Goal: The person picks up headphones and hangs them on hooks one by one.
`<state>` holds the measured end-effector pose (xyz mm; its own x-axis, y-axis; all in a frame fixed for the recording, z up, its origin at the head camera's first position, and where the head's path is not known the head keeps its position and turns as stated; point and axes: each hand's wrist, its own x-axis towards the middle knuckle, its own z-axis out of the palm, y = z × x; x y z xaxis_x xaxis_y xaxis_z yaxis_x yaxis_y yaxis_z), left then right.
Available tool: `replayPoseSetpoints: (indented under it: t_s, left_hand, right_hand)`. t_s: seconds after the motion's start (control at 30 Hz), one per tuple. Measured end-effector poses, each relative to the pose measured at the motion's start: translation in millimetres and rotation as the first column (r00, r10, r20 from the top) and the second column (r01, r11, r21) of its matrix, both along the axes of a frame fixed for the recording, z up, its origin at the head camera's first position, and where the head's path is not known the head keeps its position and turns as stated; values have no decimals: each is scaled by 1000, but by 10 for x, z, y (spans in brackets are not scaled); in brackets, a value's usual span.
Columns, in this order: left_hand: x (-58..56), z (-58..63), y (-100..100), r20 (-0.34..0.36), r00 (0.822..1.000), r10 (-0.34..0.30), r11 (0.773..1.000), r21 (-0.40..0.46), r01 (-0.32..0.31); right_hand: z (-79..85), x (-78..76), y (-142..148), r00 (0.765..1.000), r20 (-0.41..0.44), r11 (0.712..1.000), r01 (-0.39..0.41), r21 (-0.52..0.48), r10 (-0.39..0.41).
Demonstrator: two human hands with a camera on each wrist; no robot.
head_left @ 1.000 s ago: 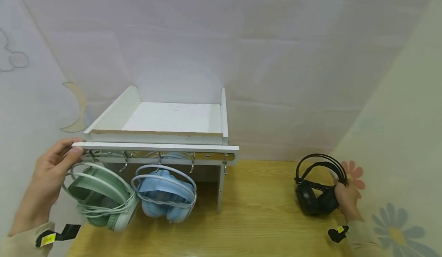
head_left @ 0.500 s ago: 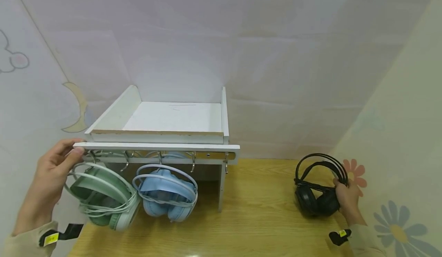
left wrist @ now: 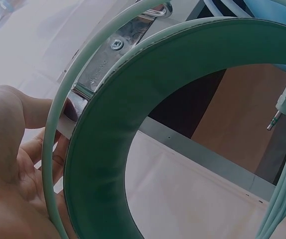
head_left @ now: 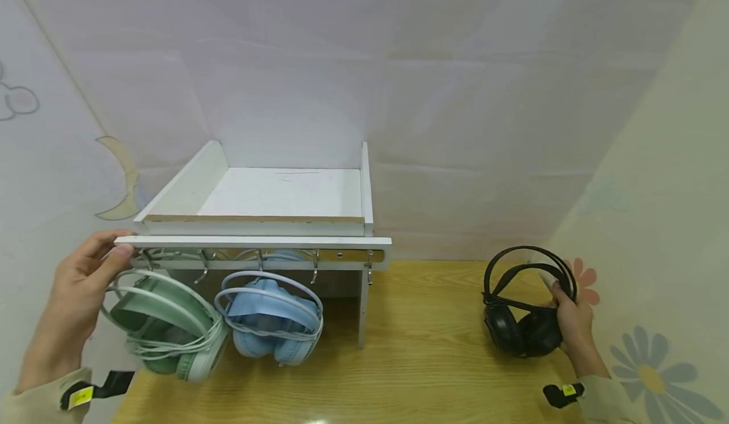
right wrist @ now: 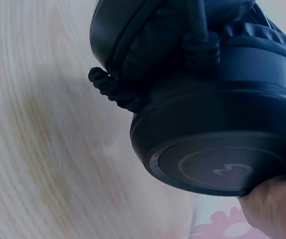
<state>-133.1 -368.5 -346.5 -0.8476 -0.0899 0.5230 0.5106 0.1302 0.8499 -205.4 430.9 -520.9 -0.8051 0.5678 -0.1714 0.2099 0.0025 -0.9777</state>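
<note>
My left hand [head_left: 85,278] pinches the left end of the white hook rail [head_left: 256,242], thumb in front and fingers behind. From the rail's left hook hang green headphones [head_left: 165,310], their cord wound round them; a plug [left wrist: 282,102] dangles in the left wrist view. Blue headphones [head_left: 273,307] hang on the rail to the right of the green pair. Over at the far right, my right hand [head_left: 575,323] grips black headphones [head_left: 515,332] by their right side, band upward. The right wrist view shows one round black ear cup [right wrist: 222,154] close up, with fingers at its edge.
Behind the rail stands a white shelf [head_left: 285,193] with low side walls and a side leg [head_left: 363,310]. Several metal hooks [head_left: 315,266] line the rail. Under it all is a wooden tabletop [head_left: 421,348]. Patterned walls [head_left: 655,285] close in the sides and back.
The right hand and black headphones have shifted slightly, the band rising a little. My left hand stays on the rail's end; the hanging headphones keep their places.
</note>
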Motion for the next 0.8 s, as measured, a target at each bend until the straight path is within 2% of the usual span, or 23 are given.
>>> replayPoseSetpoints:
  t_s: [0.1, 0.27, 0.4, 0.6, 0.8]
  left_hand:
    - [3, 6, 9, 0, 1000, 1, 1000, -12, -1]
    - [8, -5, -3, 3, 1000, -5, 1000, -10, 5]
    - [14, -13, -16, 9, 1000, -6, 1000, -7, 6]
    - [14, 7, -10, 8, 1000, -5, 1000, -2, 5]
    - [20, -2, -7, 6, 1000, -10, 1000, 14, 10]
  right_hand:
    - [65, 40, -26, 996, -78, 997, -39, -61, 34]
    - [187, 98, -120, 977, -206, 979, -100, -180, 62]
    - [271, 147, -194, 955, -285, 974, -134, -181, 78]
    - [372, 212, -292, 902, -415, 979, -178, -102, 121]
    - [506, 323, -456, 830, -538, 975, -213, -62, 147]
